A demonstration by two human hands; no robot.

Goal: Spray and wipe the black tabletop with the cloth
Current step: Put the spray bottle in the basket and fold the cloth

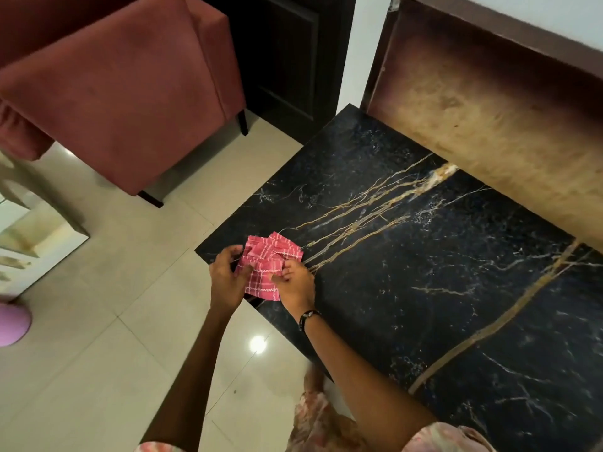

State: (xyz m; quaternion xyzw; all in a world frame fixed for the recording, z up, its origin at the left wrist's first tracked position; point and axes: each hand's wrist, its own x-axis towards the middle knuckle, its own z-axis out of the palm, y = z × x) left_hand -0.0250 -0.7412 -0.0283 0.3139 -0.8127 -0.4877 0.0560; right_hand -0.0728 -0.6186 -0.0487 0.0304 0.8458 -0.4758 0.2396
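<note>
Two hands work one cloth (270,263) at the near left corner of the tabletop (440,272). Cloth: pink-red woven check with thin white lines, zigzag-stitched hem, crumpled and folded into an uneven bunch; most of it lies on the stone, lower edge overhangs the table's rim. Left hand (226,277): fingers curled, pinching the cloth's left edge, hand itself over the floor (98,337) just off the corner. Right hand (293,285): fingers curled onto the cloth's lower right part, gripping it; dark band (308,316) on that wrist.

Tabletop: black polished stone, rectangular, sharp corners, fine white veining, several gold-tan streaks running diagonally, one broad tan band across the right half. Surface glossy.

Surroundings: armchair (124,93), dusty-red velvety upholstery, boxy form, short dark legs, well apart from the table on the far left. Floor of large cream glossy tiles, one lamp reflection near the arms. Tan-brown mottled slab (489,119) overhangs the table's far edge. Pale floral sleeves at bottom of frame
</note>
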